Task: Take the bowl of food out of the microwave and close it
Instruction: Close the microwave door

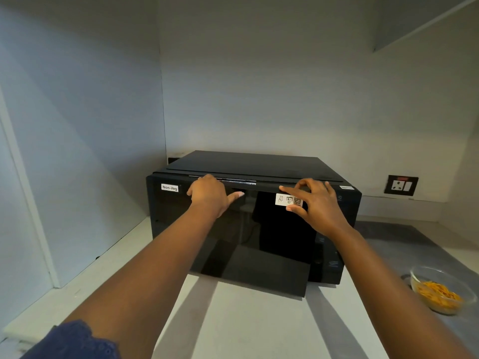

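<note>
Facing forward: microwave (248,216), long axis sideways.

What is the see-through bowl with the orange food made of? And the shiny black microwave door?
The bowl looks like clear glass, possibly plastic: you see the orange food through its wall. The microwave door looks like glossy dark glass or smooth plastic, since it mirrors the arms.

Shared kitchen or pantry nook, likely office or hostel. Black microwave (248,216) labelled "Non-Veg" (169,187) on pale countertop (233,320), plain white walls (259,86), wall socket with switch (401,185) at right, glass bowl of orange food (440,288) on counter, cabinet underside (425,19) overhead.
</note>
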Tool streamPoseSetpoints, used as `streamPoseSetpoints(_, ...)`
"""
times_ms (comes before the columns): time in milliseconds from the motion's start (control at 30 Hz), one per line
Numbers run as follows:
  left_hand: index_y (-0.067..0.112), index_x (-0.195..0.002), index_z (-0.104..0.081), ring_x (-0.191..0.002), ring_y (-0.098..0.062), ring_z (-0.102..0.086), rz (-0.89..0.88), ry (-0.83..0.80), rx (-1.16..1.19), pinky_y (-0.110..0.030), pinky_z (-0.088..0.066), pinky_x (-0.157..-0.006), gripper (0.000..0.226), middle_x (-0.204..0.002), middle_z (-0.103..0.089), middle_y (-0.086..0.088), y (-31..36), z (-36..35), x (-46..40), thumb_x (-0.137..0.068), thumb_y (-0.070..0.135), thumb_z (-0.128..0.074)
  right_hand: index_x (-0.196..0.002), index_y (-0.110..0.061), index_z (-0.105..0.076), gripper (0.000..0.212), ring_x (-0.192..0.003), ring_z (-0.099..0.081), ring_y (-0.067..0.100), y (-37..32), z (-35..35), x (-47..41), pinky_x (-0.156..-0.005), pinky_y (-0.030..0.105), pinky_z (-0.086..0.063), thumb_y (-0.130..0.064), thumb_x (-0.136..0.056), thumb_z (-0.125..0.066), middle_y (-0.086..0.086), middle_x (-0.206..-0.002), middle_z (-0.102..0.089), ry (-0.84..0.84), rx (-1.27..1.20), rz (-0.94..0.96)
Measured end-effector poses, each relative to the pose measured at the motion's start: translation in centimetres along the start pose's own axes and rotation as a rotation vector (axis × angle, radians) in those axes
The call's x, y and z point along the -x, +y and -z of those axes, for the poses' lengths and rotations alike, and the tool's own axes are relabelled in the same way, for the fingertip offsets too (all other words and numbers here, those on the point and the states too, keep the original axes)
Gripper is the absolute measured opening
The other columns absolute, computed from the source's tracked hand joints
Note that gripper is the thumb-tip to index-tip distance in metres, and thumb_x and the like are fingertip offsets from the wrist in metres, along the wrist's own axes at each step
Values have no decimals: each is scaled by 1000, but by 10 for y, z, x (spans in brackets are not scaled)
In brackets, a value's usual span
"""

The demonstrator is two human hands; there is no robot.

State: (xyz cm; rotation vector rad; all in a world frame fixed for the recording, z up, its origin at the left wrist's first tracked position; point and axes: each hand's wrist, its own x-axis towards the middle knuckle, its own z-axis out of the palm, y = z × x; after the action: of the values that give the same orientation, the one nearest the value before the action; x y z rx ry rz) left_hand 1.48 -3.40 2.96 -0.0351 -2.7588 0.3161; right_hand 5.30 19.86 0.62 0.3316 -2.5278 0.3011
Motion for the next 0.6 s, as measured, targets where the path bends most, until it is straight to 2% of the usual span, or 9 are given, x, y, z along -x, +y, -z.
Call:
streamPoseSetpoints(100, -3, -114, -58, -95, -29, -66, 16, 4, -24, -38, -58, -82, 91, -120, -60, -19, 1, -3, -2, -80, 75, -25, -130, -37, -42, 48, -137, -24, 23, 4, -2, -6, -112, 55, 11, -34, -84, -57, 4, -143, -36, 14, 56, 7)
streamPoseSetpoints(233, -2, -123, -51, -97, -29, -64, 21, 30, -33, -39, -58, -82, 89, -124, -55, -18, 2, -9, -6, -81, 73, -32, -135, -38, -33, 54, -142, -13, 25, 7, -2, -15, -111, 55, 14, -38, -86, -54, 4, -153, -22, -40, 115, 14)
streamPoseSetpoints(367, 1, -121, -54, -97, -29, -63, 9, 90, -36, -40, -57, -80, 85, -120, -56, -16, 2, -15, -11, -80, 73, -34, -142, -31, -14, 67, -143, -9, 26, 12, -2, -23, -116, 49, -4, -42, -87, -51, 7, -156, -14, -132, 161, -6)
streamPoseSetpoints(467, 1, -116, -56, -102, -31, -58, 6, 170, -53, -43, -56, -81, 86, -116, -56, -15, 2, -18, -13, -79, 75, -34, -143, -25, -13, 72, -141, -17, 30, 16, 1, -25, -114, 46, -17, -46, -86, -51, 8, -155, -18, -188, 114, -55)
streamPoseSetpoints(533, 3, -121, -52, -111, -31, -51, -18, 234, -41, -48, -51, -90, 87, -121, -54, -15, 4, -20, -15, -77, 76, -33, -143, -22, -17, 72, -140, -21, 30, 17, 0, -24, -114, 45, -20, -47, -85, -51, 8, -153, -24, -193, 104, -61)
streamPoseSetpoints(600, 6, -135, -40, -128, -32, -41, -107, 249, -19, -55, -34, -107, 91, -136, -46, -15, 9, -24, -20, -78, 76, -32, -142, -20, -21, 72, -139, -25, 30, 18, 0, -24, -113, 45, -22, -48, -84, -52, 8, -152, -28, -181, 83, -70)
